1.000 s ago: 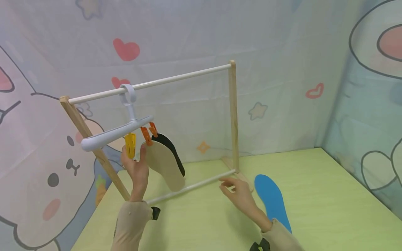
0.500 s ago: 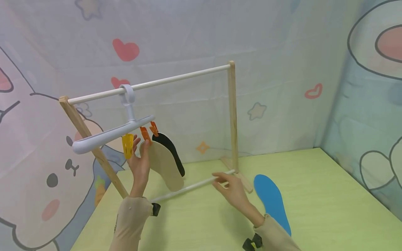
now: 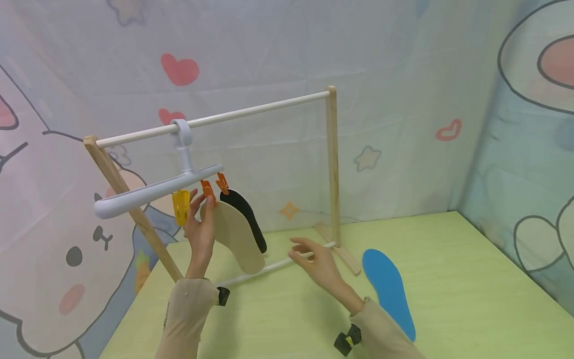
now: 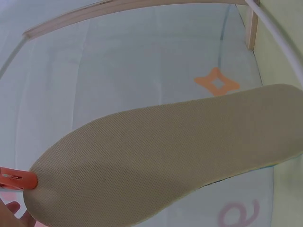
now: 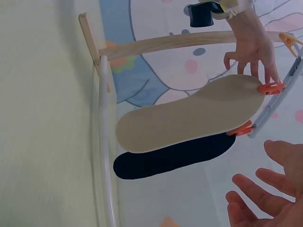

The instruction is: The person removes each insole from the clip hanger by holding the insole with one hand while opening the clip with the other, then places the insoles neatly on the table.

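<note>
A beige insole hangs by an orange clip from a white hanger. Behind it a black insole hangs from a second orange clip. My left hand is raised between the yellow clip and the beige insole's top, fingers loosely bent. Its fingertips lie close to the nearer orange clip; whether they touch it I cannot tell. My right hand hovers right of the insoles in front of the rack's lower bar, fingers loosely apart, holding nothing.
The hanger's loop goes around the top bar of a wood-and-white rack. A blue insole lies on the yellow-green table at the right. Printed cloth walls stand behind and at both sides.
My left hand has moved from the yellow clip rightward to the nearer orange clip. My right hand has moved left, toward the insoles. The hanger's near end has swung left.
</note>
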{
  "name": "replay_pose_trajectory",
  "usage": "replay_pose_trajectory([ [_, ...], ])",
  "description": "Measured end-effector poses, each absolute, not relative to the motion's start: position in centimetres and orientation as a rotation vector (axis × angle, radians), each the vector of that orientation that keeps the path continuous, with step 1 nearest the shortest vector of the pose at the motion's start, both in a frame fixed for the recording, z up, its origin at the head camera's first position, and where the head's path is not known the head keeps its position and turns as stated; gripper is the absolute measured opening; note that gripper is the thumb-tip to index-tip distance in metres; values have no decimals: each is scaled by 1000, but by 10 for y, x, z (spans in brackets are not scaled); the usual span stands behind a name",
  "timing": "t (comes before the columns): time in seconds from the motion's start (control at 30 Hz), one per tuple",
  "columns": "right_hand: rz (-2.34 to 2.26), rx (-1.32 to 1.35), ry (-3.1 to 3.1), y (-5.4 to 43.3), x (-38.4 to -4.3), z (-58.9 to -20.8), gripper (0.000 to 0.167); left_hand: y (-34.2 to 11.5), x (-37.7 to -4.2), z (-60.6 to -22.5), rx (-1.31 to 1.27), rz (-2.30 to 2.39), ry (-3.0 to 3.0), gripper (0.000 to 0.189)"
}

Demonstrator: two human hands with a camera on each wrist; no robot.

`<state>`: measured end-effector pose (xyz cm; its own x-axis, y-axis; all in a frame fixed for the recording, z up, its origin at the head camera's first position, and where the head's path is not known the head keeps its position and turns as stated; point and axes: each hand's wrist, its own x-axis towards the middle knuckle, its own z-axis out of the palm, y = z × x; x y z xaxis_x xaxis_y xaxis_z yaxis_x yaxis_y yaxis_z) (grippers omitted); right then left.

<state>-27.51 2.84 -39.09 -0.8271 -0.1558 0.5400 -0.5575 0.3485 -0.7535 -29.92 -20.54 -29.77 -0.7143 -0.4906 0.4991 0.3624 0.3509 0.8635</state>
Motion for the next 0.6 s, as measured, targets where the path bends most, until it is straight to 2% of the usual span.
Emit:
replay_pose_trajectory([
  [0.6, 1554, 714, -2246, -4, -299, -391, 37, -196, -304, -293, -22, -1428, -1737, 37],
])
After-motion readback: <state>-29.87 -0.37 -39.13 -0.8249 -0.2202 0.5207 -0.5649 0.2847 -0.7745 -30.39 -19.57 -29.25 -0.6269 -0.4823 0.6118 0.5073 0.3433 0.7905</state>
